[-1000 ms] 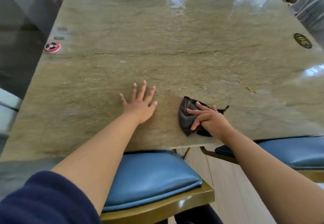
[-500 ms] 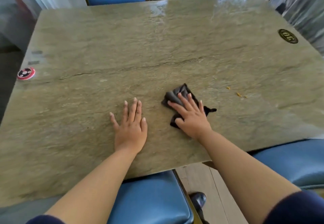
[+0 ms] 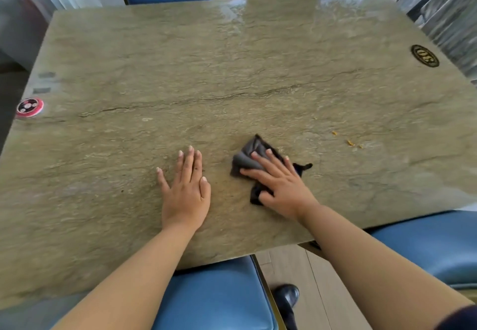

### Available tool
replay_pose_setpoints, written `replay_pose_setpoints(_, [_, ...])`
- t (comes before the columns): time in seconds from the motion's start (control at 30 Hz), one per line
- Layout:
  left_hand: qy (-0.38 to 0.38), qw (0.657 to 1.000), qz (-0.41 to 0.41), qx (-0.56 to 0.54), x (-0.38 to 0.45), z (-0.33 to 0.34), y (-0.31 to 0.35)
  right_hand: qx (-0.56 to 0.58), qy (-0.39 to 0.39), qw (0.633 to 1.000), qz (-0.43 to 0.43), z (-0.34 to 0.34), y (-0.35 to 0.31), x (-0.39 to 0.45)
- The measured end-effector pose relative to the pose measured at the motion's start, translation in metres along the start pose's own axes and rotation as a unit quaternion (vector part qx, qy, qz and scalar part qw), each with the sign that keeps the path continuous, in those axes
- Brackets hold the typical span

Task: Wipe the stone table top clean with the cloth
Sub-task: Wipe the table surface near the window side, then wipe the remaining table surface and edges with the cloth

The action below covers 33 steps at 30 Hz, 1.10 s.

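Note:
The greenish stone table top (image 3: pixel 232 71) fills most of the view. A dark crumpled cloth (image 3: pixel 251 153) lies on it near the front edge, right of centre. My right hand (image 3: pixel 280 186) presses flat on the cloth, fingers spread over it and pointing up-left. My left hand (image 3: pixel 187 187) rests palm down on the bare stone just to the left of the cloth, fingers together, holding nothing. A few small yellow crumbs (image 3: pixel 348 142) lie on the stone to the right of the cloth.
A red round call button (image 3: pixel 29 107) sits at the table's left edge. A dark oval number badge (image 3: pixel 424 55) is at the far right. Blue chairs (image 3: pixel 214 296) stand at the near and far sides. A black shoe (image 3: pixel 286 296) shows on the floor below.
My right hand has pushed the cloth away from the front edge, further onto the table. My left hand closed its fingers together. The view has tilted so more of the far side shows.

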<state>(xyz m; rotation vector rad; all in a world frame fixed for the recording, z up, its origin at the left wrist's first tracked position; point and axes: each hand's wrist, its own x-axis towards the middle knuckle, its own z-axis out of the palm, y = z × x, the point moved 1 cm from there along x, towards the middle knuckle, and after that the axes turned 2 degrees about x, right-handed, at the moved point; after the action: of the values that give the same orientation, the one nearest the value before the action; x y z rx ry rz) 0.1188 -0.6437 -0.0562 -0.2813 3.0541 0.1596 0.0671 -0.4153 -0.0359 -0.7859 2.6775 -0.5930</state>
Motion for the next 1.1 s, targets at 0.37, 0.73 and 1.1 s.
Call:
replay_pose_setpoints(0.37, [-0.078, 0.993, -0.076, -0.044, 0.012, -0.013, 0.013, 0.081, 0.019, 0.996, 0.027, 0.014, -0.036, -0.012])
replay_pose_setpoints(0.73, [-0.076, 0.989, 0.122, 0.033, 0.016, -0.002, 0.125, 0.081, 0.270, 0.886, 0.369, -0.028, 0.063, -0.042])
replay_pose_setpoints(1.1, [-0.012, 0.986, 0.162, -0.045, 0.041, 0.000, 0.186, 0.058, 0.275, 0.797, 0.534, -0.077, 0.154, -0.045])
